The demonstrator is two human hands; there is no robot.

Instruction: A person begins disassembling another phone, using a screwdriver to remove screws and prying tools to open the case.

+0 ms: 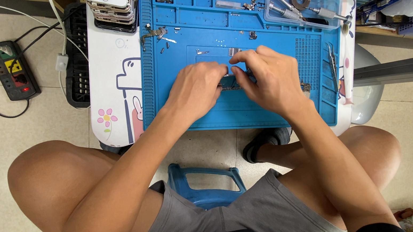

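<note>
The left hand lies palm down on the blue repair mat, its fingers curled over a small dark device in the middle of the mat. This grip is closed on the left part of the device and seems to press it flat. Just right of it, touching the same device, the right hand bends its fingers down on the right end; whether this grip pinches a small part or only presses, I cannot tell, because the fingers hide it.

To my judgement the step in hand is fine disassembly or fitting work on the device, one hand steadying and the other working. The next move would call for a steady hold from the left grip and a small, careful motion from the right fingertips, because loose screws and metal bits lie on the mat beyond the hands.

Far right of both grips, tweezers rest at the mat's edge, and a clear plastic tray with screwdrivers stands beyond on the counter.
</note>
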